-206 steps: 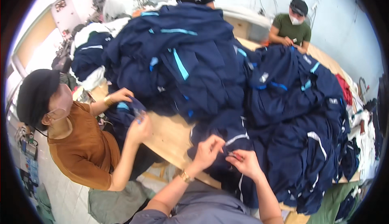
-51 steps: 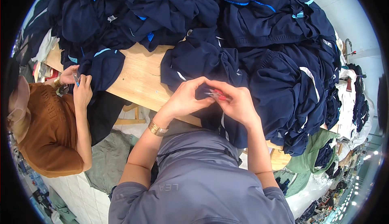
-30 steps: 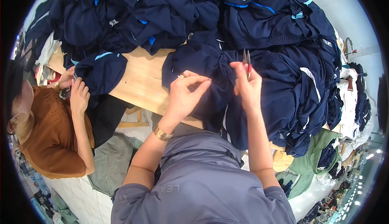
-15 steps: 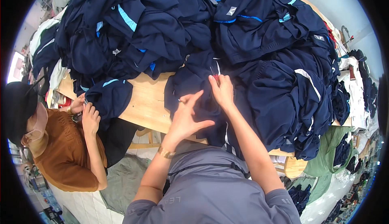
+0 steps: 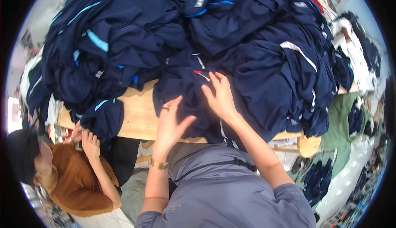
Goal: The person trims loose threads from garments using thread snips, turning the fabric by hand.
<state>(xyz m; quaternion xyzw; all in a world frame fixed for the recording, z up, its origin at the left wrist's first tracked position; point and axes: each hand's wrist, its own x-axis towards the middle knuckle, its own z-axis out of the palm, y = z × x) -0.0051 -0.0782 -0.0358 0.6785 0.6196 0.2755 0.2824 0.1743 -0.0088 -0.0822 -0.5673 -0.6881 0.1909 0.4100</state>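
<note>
A navy garment (image 5: pixel 181 83) with white piping lies before me on the table. Over its near part, my left hand (image 5: pixel 169 120) is open, thumb spread from the fingers, with nothing in it. My right hand (image 5: pixel 220 96) is also open above the cloth, its fingers apart. Just beyond its fingertips lies a small red-and-white tool (image 5: pixel 199 73), which looks like thread snips; its blades are not clear.
Large heaps of navy garments (image 5: pixel 136 34) with blue trim cover the wooden table (image 5: pixel 140 110); another navy heap (image 5: pixel 272 83) rises at right. On the left, a person in a brown shirt (image 5: pixel 78 178) handles a navy piece (image 5: pixel 105 116). Green cloth (image 5: pixel 342 125) hangs at right.
My right hand has let go of the red tool, which now lies on the cloth, and its fingers have spread. My left hand stays open. The view has shifted slightly.
</note>
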